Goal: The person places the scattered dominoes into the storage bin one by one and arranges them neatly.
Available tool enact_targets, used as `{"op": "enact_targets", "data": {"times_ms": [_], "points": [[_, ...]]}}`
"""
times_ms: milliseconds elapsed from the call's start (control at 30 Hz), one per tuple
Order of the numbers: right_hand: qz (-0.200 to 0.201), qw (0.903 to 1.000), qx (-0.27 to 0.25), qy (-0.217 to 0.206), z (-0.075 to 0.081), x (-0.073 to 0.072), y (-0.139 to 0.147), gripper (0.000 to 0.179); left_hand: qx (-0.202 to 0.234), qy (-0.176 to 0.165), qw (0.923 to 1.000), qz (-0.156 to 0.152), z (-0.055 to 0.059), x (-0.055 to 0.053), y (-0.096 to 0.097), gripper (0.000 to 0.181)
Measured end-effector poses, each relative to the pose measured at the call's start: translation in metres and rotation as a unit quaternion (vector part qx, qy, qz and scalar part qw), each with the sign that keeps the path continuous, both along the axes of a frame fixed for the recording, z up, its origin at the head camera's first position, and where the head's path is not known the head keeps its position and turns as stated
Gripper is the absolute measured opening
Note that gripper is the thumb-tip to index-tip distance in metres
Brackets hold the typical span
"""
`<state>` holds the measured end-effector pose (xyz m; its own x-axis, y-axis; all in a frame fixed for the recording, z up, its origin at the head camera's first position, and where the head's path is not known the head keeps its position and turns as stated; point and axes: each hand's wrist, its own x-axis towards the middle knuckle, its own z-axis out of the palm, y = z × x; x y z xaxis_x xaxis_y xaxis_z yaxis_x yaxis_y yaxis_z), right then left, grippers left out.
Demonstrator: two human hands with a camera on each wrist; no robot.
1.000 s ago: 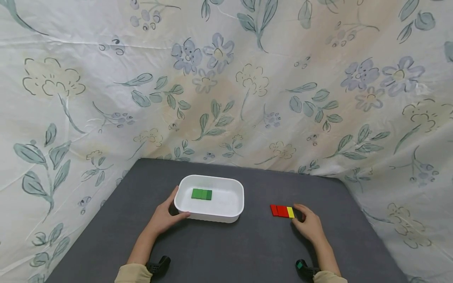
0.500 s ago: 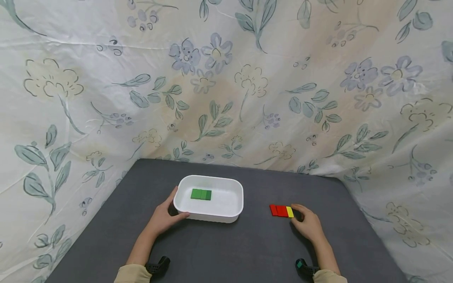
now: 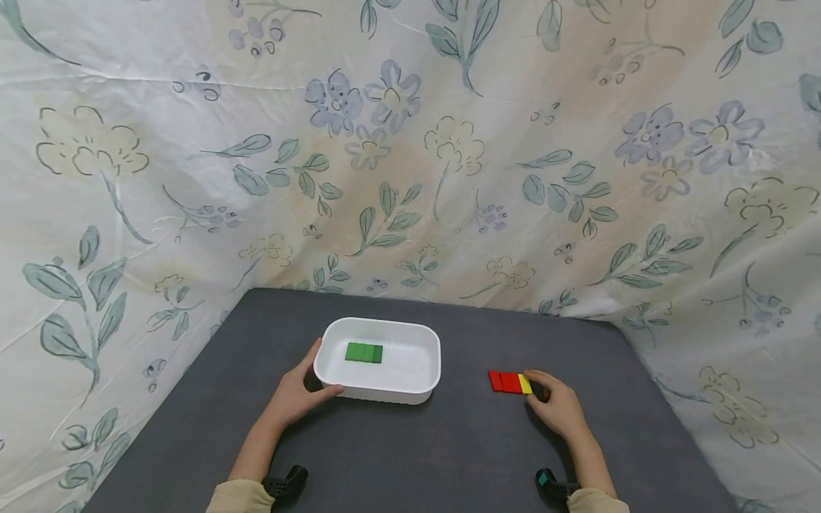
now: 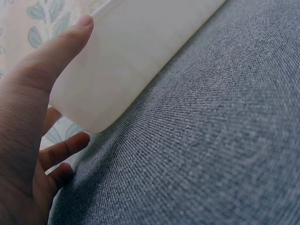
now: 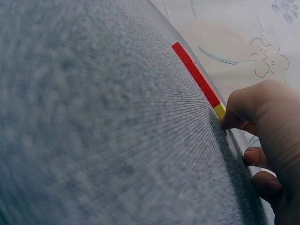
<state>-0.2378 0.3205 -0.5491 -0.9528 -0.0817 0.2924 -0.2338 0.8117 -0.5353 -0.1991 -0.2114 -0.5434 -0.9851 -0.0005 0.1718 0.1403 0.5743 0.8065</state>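
Observation:
A white plastic container (image 3: 415, 365) stands on the dark table, with a row of green blocks (image 3: 363, 353) lying inside toward its left. My left hand (image 3: 296, 395) holds the container's left end, the thumb along the front wall and the fingers round the left side. Off to the right, red blocks (image 3: 505, 382) lie in a row with a yellow block (image 3: 525, 385) at the right end. My right hand (image 3: 559, 407) pinches the yellow block between thumb and index finger; in the right wrist view the thumb meets the yellow block (image 5: 219, 110), and the other fingers curl loosely.
Grey fabric covers the table (image 3: 410, 456). A floral curtain (image 3: 398, 178) hangs behind it and along both sides. Dark wrist straps sit on both wrists, below beige sleeves (image 3: 241, 496).
My right index finger has shifted slightly left, over the yellow block's far edge. The left hand, the container and the green blocks stay in place.

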Motion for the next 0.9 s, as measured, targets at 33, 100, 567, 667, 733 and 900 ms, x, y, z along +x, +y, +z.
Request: {"op": "enact_targets", "data": {"times_ms": [33, 100, 567, 667, 733, 900], "points": [[0.000, 1.0000, -0.001, 0.000, 0.0000, -0.0002, 0.0002, 0.047, 0.000, 0.000, 1.0000, 0.000, 0.0001, 0.0000, 0.0000, 0.121], [0.001, 1.0000, -0.002, -0.001, -0.0001, -0.0007, 0.0009, 0.047, 0.002, 0.000, 1.0000, -0.001, 0.0004, 0.0001, 0.0002, 0.121], [0.001, 0.9999, 0.001, 0.012, 0.0021, -0.0004, 0.0012, 0.045, -0.006, -0.001, 1.0000, 0.003, 0.0014, -0.0002, 0.0009, 0.121], [-0.001, 0.9999, 0.002, 0.013, 0.0034, 0.0004, 0.0008, 0.045, -0.006, -0.004, 1.0000, 0.004, 0.0021, 0.0005, 0.0010, 0.121], [-0.001, 0.9998, 0.003, 0.017, 0.0045, 0.0009, 0.0005, 0.045, -0.005, -0.005, 1.0000, 0.004, 0.0026, 0.0013, 0.0012, 0.121], [0.005, 0.9996, 0.002, 0.027, 0.0080, 0.0024, 0.0004, 0.044, -0.004, -0.005, 1.0000, 0.005, 0.0036, 0.0024, 0.0007, 0.121]]}}
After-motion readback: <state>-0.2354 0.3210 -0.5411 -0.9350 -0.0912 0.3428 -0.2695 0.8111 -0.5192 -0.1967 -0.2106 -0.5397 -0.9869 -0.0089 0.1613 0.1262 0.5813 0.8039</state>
